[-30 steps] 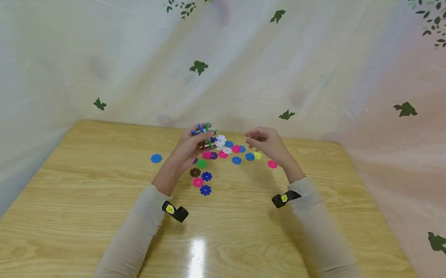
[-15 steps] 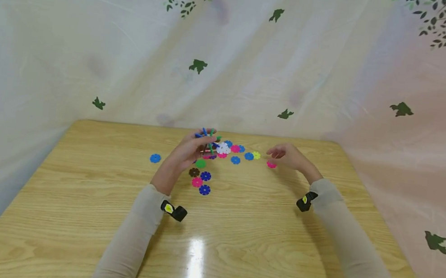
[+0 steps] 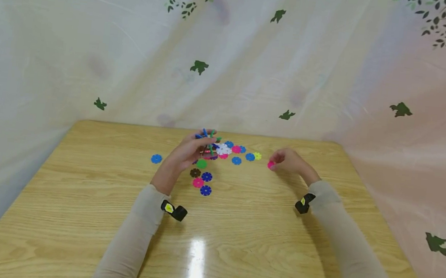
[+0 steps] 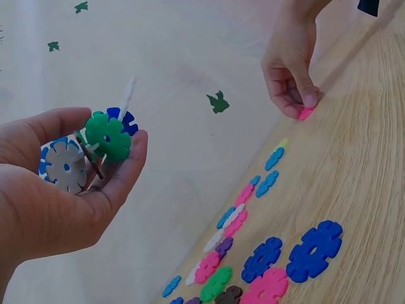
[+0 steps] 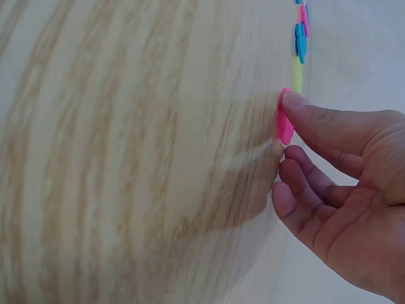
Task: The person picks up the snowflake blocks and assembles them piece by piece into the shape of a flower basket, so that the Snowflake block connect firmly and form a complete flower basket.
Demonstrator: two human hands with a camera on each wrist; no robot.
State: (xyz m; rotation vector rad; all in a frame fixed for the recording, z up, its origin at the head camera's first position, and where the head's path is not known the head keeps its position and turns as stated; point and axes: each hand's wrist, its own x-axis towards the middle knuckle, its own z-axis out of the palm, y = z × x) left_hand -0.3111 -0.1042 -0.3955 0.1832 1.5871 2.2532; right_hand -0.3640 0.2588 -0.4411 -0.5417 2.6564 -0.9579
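My left hand (image 3: 182, 152) holds a cluster of interlocked notched plastic discs (image 4: 107, 137) above the table. Green, white, blue and brown pieces show in it, joined at angles, and the fingers and thumb curl round its sides. Over at the right, my right hand (image 3: 293, 161) pinches a pink notched disc (image 5: 286, 120) close to the tabletop. In the right wrist view the thumb lies on that disc's near face, while the other fingers are bent below it. Part of the disc is hidden behind the thumb.
Loose discs spread across the wooden table (image 3: 76, 214). A yellow disc (image 3: 257, 156) and a blue disc (image 3: 250, 157) lie left of the right hand. Nearer are a brown disc (image 3: 195, 173) and a dark blue disc (image 3: 205, 190). A curtain (image 3: 232, 90) hangs behind.
The right hand has moved right and down, away from the left hand, and now pinches the pink disc. The left hand with its cluster has dipped slightly.
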